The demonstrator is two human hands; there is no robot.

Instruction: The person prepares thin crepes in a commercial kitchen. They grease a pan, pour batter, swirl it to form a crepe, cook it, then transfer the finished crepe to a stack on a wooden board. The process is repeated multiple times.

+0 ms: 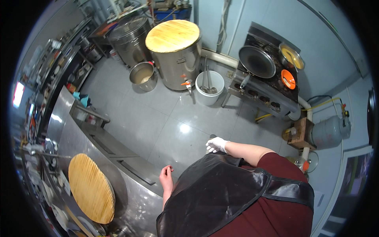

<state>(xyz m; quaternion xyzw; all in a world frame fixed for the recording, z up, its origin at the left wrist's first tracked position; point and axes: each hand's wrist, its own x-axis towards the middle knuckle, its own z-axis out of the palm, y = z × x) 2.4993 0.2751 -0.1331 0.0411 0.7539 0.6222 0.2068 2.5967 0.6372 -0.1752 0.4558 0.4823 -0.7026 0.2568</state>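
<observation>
My left hand [166, 177] is bare and hangs beside the edge of the stainless steel counter [134, 185], close to a cabinet's black handle [136, 172]. Its fingers curl loosely towards the thumb, and nothing shows in them. In a white glove, my right hand [217, 145] is held out in front of the black apron [207, 189] that covers my body. The gloved fingers are slightly bent and apart, with no object visible in them. Grey tiled floor [165, 130] stretches ahead of me.
A wood-topped steel vat [177, 65] with a tap stands ahead, between a steel pot [144, 84] of cloudy liquid and a white bucket [209, 96] of ladles. A stove at right bears a frying pan [257, 62]. A round wooden lid [90, 188] lies left; a gas cylinder [327, 133] is at far right.
</observation>
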